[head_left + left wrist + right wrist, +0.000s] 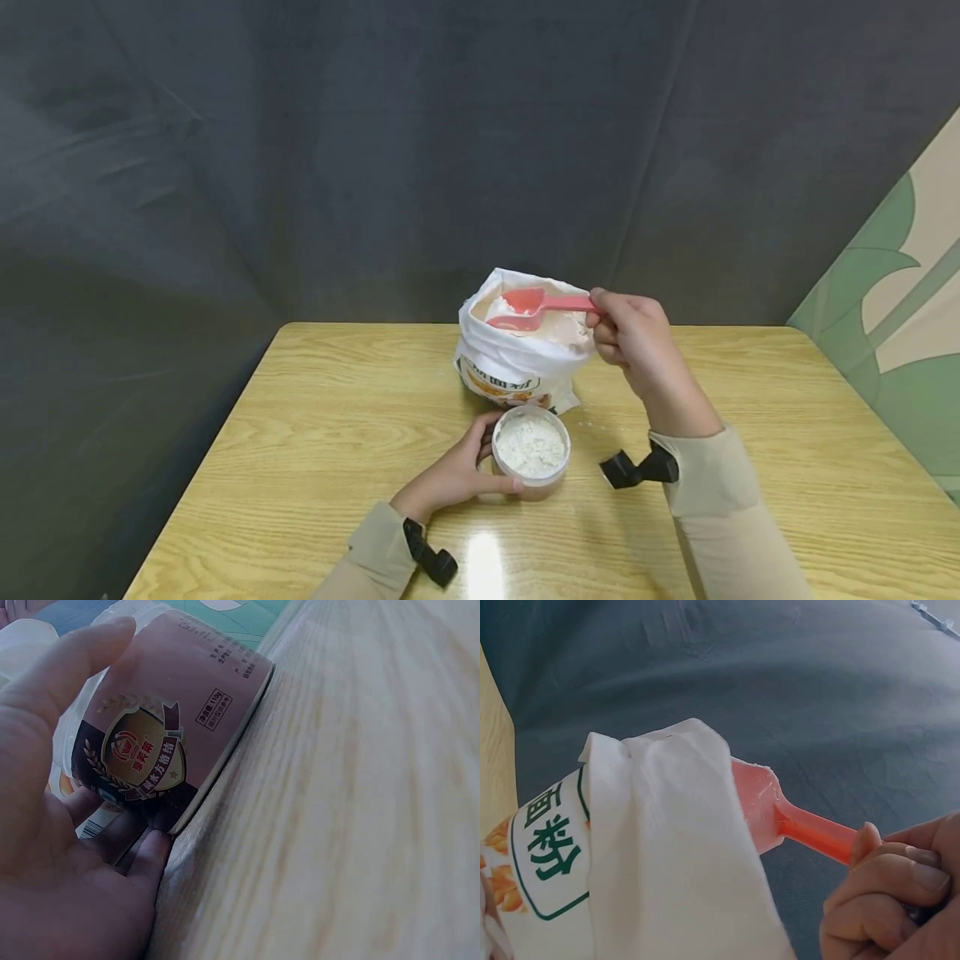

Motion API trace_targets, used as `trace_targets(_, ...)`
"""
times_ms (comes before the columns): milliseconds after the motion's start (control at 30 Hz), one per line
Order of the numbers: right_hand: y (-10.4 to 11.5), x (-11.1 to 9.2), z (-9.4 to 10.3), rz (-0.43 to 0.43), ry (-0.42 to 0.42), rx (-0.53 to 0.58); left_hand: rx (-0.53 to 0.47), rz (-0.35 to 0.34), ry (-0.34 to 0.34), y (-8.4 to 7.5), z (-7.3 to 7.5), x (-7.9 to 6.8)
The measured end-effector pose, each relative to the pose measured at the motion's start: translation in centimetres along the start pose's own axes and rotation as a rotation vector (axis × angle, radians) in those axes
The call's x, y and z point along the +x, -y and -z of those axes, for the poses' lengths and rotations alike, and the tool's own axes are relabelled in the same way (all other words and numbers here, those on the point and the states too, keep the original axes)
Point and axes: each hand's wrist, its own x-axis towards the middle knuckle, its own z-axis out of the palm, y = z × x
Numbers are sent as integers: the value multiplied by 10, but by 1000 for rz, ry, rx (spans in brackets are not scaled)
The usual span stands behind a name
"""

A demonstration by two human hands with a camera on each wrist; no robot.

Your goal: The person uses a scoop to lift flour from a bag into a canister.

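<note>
My right hand grips the handle of a pink scoop above the mouth of a white flour bag. White powder lies in the scoop's bowl, and more powder shows inside the bag. In the right wrist view the bag's folded rim hides part of the scoop. Low on the table, my left hand holds a round tub of white powder, thumb on the near side and fingers on the far side. The left wrist view shows the tub's pink and dark printed label.
Both the bag and the tub stand on a wooden table, the tub just in front of the bag. A little spilled powder dots the wood right of the tub. A dark curtain hangs behind, and a green and beige patterned panel is at the right.
</note>
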Motion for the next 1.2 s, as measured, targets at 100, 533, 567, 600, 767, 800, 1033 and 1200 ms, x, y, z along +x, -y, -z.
trace_targets(100, 2, -3, 1, 19, -6, 11, 7, 4, 3, 0, 1, 0)
trace_targets(533, 8, -16, 11, 87, -9, 103, 20, 2, -1, -2, 0, 0)
trace_targets(567, 9, -18, 11, 89, -6, 108, 19, 1, -1, -2, 0, 0)
trace_targets(600, 9, -19, 12, 92, -4, 116, 20, 1, 0, -2, 0, 0)
trace_targets(767, 10, -25, 15, 113, -14, 178, 20, -4, 9, -2, 0, 0)
trace_targets(800, 10, -26, 16, 120, -15, 188, 19, -4, 10, -2, 0, 0)
trace_targets(1033, 10, -39, 20, 153, -15, 179, 14, -2, 7, -1, 0, 0)
trace_targets(1200, 8, -49, 20, 164, 6, 186, 9, 4, -3, 0, 0, 0)
